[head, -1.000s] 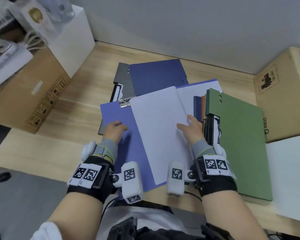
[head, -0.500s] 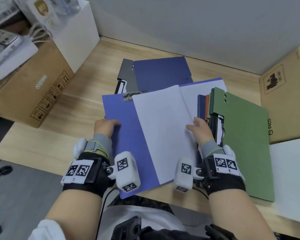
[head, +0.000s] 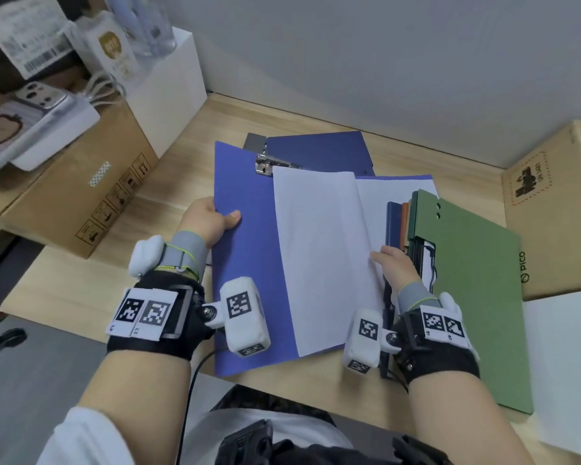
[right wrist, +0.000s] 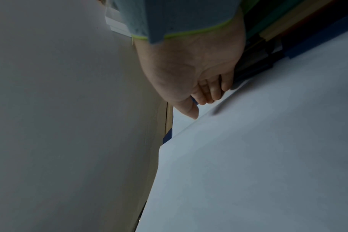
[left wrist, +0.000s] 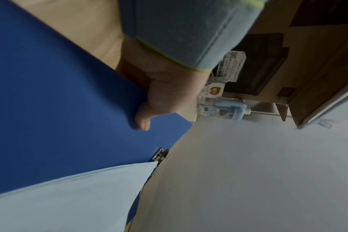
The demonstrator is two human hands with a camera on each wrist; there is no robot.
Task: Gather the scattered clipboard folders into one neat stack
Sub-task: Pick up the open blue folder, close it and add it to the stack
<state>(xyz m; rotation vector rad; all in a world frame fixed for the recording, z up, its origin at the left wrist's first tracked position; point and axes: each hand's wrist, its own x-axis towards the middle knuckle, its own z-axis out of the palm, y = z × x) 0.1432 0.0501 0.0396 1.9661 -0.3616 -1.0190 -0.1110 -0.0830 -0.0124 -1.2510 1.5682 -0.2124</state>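
An open blue clipboard folder (head: 249,263) with white paper (head: 319,256) under a metal clip (head: 265,166) lies in front of me. My left hand (head: 208,219) grips the left cover's edge, thumb on top, and holds that cover tilted up; the grip shows in the left wrist view (left wrist: 149,100) on the blue cover (left wrist: 56,102). My right hand (head: 394,266) rests on the paper's right edge with fingers curled at it (right wrist: 205,94). A green folder (head: 473,283) tops a stack of folders at right. A dark blue folder (head: 319,151) lies behind on a grey one (head: 254,140).
The wooden table (head: 81,290) holds cardboard boxes at left (head: 81,182) and right (head: 550,209). A white box (head: 171,88) stands at the back left, a white sheet (head: 564,370) at the front right. The grey wall (head: 383,62) closes the back.
My left hand moved from lying on the blue cover to gripping its left edge, and the cover has risen. The right hand slid slightly right along the paper's edge.
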